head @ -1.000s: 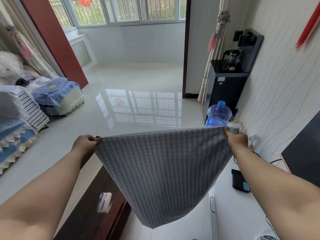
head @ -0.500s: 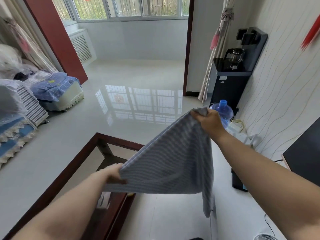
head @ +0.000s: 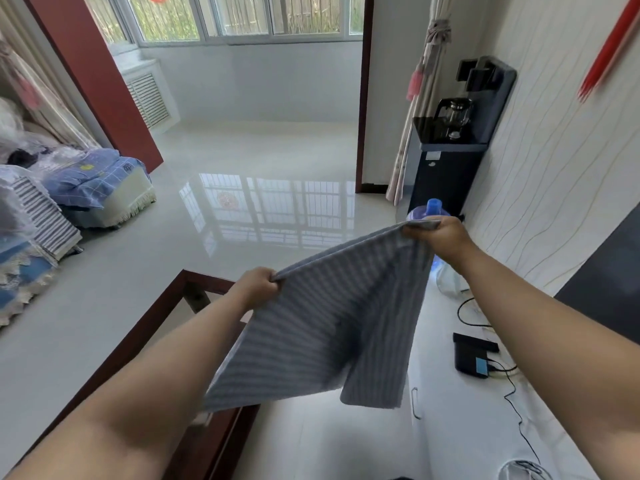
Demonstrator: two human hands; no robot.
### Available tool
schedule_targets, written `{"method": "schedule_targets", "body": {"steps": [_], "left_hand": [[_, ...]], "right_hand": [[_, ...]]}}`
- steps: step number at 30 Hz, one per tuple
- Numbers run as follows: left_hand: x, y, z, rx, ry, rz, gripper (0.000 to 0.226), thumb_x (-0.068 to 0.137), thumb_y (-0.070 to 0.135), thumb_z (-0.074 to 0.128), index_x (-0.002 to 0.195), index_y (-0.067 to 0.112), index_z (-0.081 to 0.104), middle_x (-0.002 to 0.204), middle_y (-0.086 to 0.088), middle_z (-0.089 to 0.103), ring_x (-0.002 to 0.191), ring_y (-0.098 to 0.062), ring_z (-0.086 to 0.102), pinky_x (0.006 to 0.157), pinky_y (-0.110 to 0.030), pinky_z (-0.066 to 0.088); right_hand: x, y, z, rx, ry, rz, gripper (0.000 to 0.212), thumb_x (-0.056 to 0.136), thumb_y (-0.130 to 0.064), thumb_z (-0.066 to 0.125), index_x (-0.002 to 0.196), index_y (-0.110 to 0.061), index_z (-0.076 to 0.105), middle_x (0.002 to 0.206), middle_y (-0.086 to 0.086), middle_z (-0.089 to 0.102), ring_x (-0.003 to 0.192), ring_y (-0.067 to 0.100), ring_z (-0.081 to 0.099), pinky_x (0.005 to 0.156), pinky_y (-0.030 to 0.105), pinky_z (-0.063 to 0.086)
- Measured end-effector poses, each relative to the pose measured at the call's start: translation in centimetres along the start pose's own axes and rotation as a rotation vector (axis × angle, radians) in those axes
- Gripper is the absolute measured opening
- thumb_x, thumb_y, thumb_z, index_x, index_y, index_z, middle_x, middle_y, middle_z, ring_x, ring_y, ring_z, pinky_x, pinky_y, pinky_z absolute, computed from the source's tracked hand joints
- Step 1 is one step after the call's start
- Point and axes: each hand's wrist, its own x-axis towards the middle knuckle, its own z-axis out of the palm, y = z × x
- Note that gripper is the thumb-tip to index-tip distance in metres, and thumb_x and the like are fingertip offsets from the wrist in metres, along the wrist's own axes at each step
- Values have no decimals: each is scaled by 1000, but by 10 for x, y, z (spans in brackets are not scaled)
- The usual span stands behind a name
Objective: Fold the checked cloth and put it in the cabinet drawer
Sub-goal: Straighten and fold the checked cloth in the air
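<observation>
Hands pinch 2 top corners of checked cloth (head: 332, 317): left hand (head: 258, 284) lower, right hand (head: 438, 237) higher.

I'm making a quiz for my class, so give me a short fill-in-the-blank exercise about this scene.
1. Both hands hold the checked cloth up in the ____.
2. The right hand is held ____ than the left hand.
3. The blue-capped water bottle stands beside the black ____.
Missing words: air; higher; dispenser.

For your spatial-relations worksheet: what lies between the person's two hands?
In the head view, the top edge of the checked cloth spans from left hand up to right hand; nothing else lies between.
</observation>
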Motion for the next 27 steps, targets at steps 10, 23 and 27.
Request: {"method": "schedule_targets", "body": {"steps": [10, 23, 27], "left_hand": [[4, 54, -24, -726, 164, -312, 35, 93, -2, 32, 92, 8, 65, 69, -15, 68, 52, -24, 66, 56, -35, 59], [6, 57, -56, -1046, 438, -428, 38, 90, -2, 31, 104, -7, 66, 79, -20, 68, 60, -32, 67, 54, -40, 60], [0, 62, -61, -1081, 462, -416, 32, 93, 0, 30, 99, -5, 61, 78, -20, 68, 58, -31, 67, 55, -41, 60]], "right_hand": [[-41, 57, 24, -228, -422, 190, 27, 86, -24, 67, 67, -8, 57, 65, 7, 49, 62, 14, 49, 56, 22, 46], [-75, 45, 92, -423, -284, -437, 35, 94, -10, 45, 114, -30, 25, 79, 14, 62, 57, 37, 54, 55, 38, 45], [-62, 36, 86, -484, -279, -491, 20, 98, -13, 42, 109, -26, 31, 85, 6, 60, 63, 30, 55, 59, 33, 44]]}}
